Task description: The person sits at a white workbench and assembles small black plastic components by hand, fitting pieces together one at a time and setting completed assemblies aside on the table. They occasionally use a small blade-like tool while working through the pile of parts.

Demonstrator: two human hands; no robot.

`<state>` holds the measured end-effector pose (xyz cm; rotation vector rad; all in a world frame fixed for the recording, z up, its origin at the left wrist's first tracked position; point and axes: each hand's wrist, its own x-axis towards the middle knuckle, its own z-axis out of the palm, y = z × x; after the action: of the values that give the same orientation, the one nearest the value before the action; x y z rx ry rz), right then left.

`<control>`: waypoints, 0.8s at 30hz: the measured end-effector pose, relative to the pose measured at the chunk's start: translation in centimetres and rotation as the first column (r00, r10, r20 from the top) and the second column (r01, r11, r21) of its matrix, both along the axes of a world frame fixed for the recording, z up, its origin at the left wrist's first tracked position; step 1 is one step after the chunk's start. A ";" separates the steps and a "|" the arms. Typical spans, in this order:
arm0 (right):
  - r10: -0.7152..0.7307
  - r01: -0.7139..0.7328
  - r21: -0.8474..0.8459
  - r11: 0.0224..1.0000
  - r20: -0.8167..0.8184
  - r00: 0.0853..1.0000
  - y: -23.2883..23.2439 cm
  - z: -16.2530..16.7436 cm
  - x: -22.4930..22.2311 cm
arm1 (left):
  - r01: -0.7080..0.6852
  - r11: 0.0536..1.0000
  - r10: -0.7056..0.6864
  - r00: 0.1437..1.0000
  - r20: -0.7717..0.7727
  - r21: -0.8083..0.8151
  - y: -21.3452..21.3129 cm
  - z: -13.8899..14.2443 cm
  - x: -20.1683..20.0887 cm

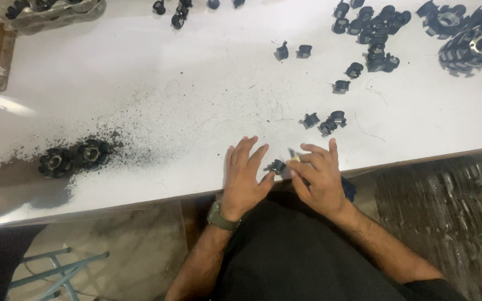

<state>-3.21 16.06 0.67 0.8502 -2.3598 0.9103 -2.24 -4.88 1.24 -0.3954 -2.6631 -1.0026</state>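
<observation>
Head view looks down on a white surface (140,72) dusted with black grit. Left hand (242,179) lies at the near edge, fingers spread, its index fingertip touching a small black part (278,165). Right hand (318,174) sits just beside that part, fingers curled together around a small pale tool (294,156) at its thumb. More small black parts (326,122) lie farther out, two black toothed wheels (73,158) to the left.

Bare forearms, olive wristwatch (220,218), black shirt (302,256)
</observation>
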 end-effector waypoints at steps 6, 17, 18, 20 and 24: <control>-0.008 0.003 0.038 0.999 0.127 0.992 -0.7 -0.2 -0.8 | 0.055 0.997 -0.051 0.996 0.068 -0.050 -0.4 -0.4 -0.2; 0.018 -0.024 0.057 0.998 0.117 0.993 -0.6 -0.9 -0.2 | 0.112 0.977 -0.119 0.992 0.031 0.179 -0.5 0.3 -0.1; 0.008 -0.013 0.048 0.999 0.114 0.993 -0.6 -0.9 -0.2 | 0.117 0.979 -0.121 0.993 0.011 0.169 -0.5 0.3 -0.1; -0.007 0.004 0.027 1.000 0.105 0.994 -0.5 -1.0 -0.2 | 0.111 0.981 -0.109 0.994 -0.021 0.157 -0.6 0.5 0.1; -0.013 0.012 0.007 1.000 0.110 0.994 -0.5 -1.2 -0.1 | 0.070 0.997 -0.066 0.993 -0.095 0.045 -0.8 0.5 1.0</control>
<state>-3.32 15.54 -0.53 0.8055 -2.4602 0.9678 -1.28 -5.70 1.77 -0.5129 -2.5532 -1.0392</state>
